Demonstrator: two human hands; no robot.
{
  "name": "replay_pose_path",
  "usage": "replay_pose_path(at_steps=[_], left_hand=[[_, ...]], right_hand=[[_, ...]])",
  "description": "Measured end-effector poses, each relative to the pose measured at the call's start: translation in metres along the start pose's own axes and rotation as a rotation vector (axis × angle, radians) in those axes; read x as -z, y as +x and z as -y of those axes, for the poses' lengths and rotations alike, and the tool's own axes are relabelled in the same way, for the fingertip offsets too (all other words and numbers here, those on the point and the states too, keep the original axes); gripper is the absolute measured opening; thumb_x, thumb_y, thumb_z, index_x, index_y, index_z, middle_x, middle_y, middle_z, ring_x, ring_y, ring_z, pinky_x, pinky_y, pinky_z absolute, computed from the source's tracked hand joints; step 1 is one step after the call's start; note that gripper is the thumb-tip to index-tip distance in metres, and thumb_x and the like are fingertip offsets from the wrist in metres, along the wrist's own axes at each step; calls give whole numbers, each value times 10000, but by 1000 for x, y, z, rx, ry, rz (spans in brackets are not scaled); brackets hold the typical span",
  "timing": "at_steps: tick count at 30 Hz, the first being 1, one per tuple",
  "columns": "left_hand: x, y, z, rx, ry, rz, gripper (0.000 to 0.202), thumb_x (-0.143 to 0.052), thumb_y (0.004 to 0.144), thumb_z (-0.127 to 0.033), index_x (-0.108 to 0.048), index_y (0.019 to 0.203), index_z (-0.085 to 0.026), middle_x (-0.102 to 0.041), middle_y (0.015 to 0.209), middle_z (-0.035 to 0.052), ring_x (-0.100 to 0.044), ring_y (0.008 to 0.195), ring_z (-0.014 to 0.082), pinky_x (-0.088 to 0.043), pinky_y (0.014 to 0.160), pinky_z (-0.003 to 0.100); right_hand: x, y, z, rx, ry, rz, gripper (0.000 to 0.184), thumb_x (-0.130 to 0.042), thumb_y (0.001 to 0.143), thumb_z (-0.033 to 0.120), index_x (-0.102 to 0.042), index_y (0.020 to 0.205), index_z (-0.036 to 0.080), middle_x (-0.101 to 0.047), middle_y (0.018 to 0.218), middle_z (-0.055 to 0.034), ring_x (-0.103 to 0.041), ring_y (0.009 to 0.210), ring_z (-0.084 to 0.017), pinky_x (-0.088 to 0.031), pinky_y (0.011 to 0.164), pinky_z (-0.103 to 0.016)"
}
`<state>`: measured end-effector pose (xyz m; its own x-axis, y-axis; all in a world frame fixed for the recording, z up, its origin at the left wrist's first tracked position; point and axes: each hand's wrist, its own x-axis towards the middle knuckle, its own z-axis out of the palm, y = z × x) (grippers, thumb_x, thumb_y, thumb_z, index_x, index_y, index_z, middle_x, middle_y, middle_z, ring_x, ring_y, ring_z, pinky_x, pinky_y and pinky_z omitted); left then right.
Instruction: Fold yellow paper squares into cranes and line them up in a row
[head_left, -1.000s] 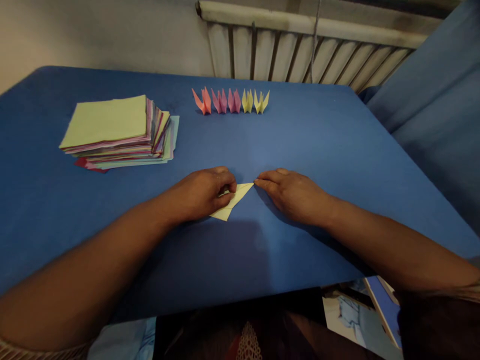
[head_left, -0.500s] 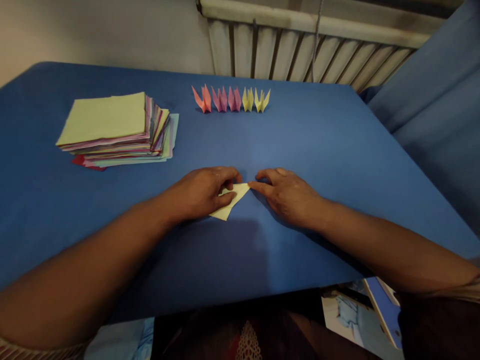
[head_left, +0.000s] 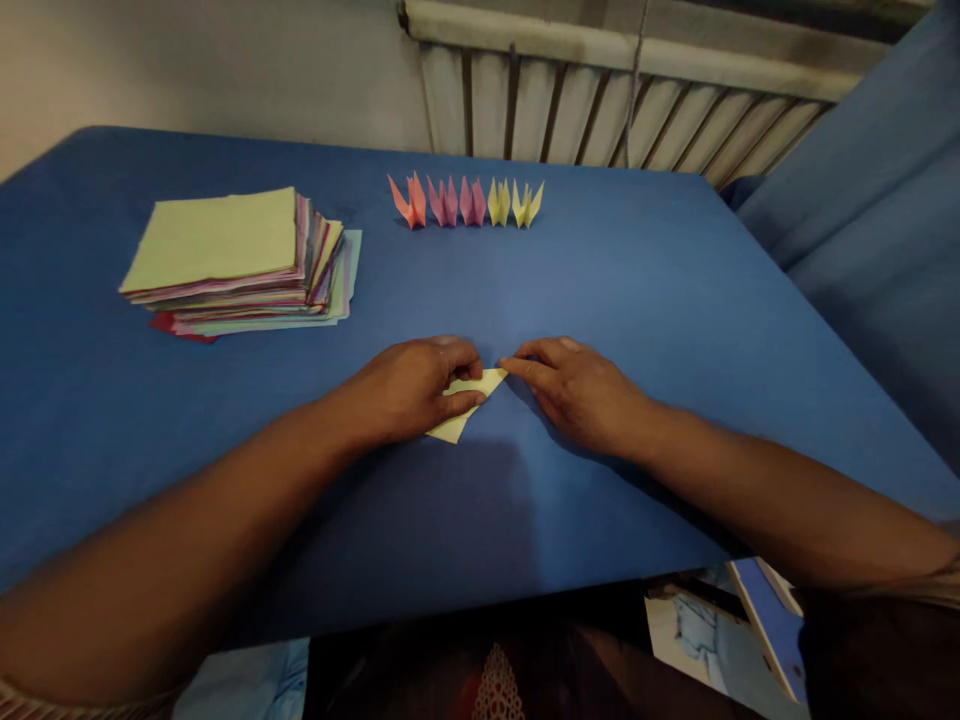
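Note:
A small piece of folded pale yellow paper (head_left: 454, 428) lies on the blue table in front of me, its pointed tip toward the right. My left hand (head_left: 420, 385) covers much of it, thumb pressed on top and fingers curled at its far edge. At the tip, my right hand (head_left: 581, 390) pinches the paper with thumb and index finger; its other fingers are bent. The part of the paper beneath my left palm is hidden.
On the blue table (head_left: 637, 260), a tall stack of coloured paper sheets (head_left: 217, 238) stands at the left. Several folded paper cranes (head_left: 472, 203), orange, pink and yellow, form a row near the back. Behind are a radiator (head_left: 540, 100) and, at right, a blue curtain (head_left: 862, 210).
My left thumb has slid slightly right along the paper, toward its tip. The right fingers have stayed at the tip. The whole view has shifted a little.

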<state>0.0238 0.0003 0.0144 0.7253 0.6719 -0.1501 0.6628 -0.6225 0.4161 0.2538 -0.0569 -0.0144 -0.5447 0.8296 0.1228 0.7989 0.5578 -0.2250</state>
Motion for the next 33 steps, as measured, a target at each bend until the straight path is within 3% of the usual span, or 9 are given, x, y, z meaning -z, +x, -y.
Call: replay_pose_path(at_steps=[11, 24, 33], left_hand=[[-2, -1, -7, 121, -13, 8, 281, -660, 797, -430, -618, 943, -194, -584, 1003, 41, -563, 797, 169, -409, 692, 286], [-5, 3, -8, 134, -100, -36, 215, -583, 841, -379, -656, 826, -177, -594, 905, 40, -551, 733, 151, -437, 686, 287], [-7, 3, -10, 110, -34, -62, 193, -526, 852, -325, -642, 798, -180, -598, 891, 39, -566, 765, 161, -448, 739, 300]], right_hand=[[3, -2, 3, 53, -18, 47, 368, -401, 982, 210, -616, 1279, 243, -622, 1252, -103, -562, 1068, -251, -489, 893, -424], [2, -5, 9, 56, -27, 60, 374, -392, 1004, 253, -605, 1312, 243, -573, 1354, -120, -555, 1149, -267, -467, 977, -461], [2, -7, 11, 46, -29, 70, 405, -429, 982, 217, -548, 1367, 265, -532, 1406, -111, -534, 1185, -279, -457, 980, -463]])
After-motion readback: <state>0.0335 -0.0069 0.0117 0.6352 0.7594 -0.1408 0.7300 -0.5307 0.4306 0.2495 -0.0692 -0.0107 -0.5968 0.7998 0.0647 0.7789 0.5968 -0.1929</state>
